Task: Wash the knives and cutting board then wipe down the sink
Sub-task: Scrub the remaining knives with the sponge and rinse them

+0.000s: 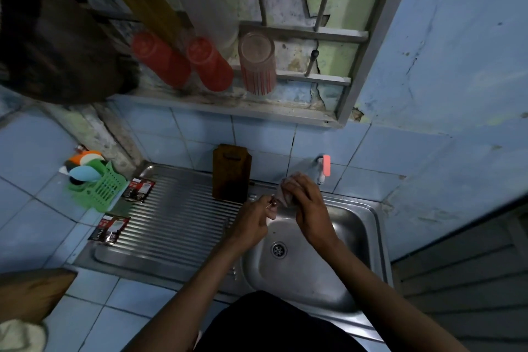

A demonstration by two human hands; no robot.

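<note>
Nearest me is my dark shirt front at bottom centre, both bare forearms reaching out over the stainless steel sink basin, round drain visible in its floor, nothing else lying in the basin that I can see. My left hand is above the basin's left rim, fingers curled round a small thin metal item, likely a knife handle or blade, too small and dim to tell which. My right hand is just beside it toward the tap, fingers curled and pinching a pale crumpled cloth or sponge against that metal item; exact contact is blurred. White tap with a pink-red lever sits on the blue tiled wall right behind the right hand. Brown wooden cutting board stands upright on the ribbed steel drainboard, leaning on the wall, just left of the hands, apart from them. Two dark printed sachets lie along the drainboard's left edge. Green plastic slotted basket on the counter holds several coloured plastic pieces, orange, white, blue, crammed together. On the wall rack above: two red plastic cups and one clear cup with red stripes, all upturned on pegs.
</note>
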